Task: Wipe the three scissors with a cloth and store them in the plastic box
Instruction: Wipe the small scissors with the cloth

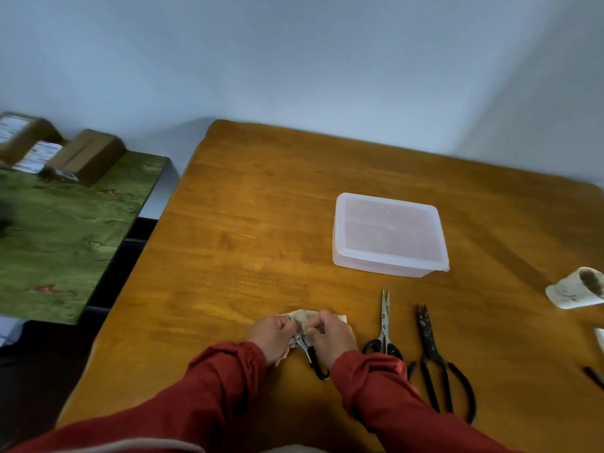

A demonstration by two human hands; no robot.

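Wiping the first pair goes best with the blades kept shut inside the cloth [302,317] and each stroke drawn from pivot to tip, never across the edge. Both hands meet at the near edge of the desk [248,223]: the left hand [273,338] and right hand [331,340] have their fingers [287,326] curled tight on the bunched cloth, which wraps the blades of the held scissors [304,344]. Only a strip of steel and the black handle show, pointing back toward the person. Which hand pins the scissors themselves I cannot tell.

I'd steady the handle with one hand and let the other do the rubbing, turning the pair over for the second face. Steel scissors [385,325] and black shears [434,361] lie just right of the hands, apart from each other and not yet wiped. The box [389,235] sits farther back with its lid on, so it needs opening before anything goes in.
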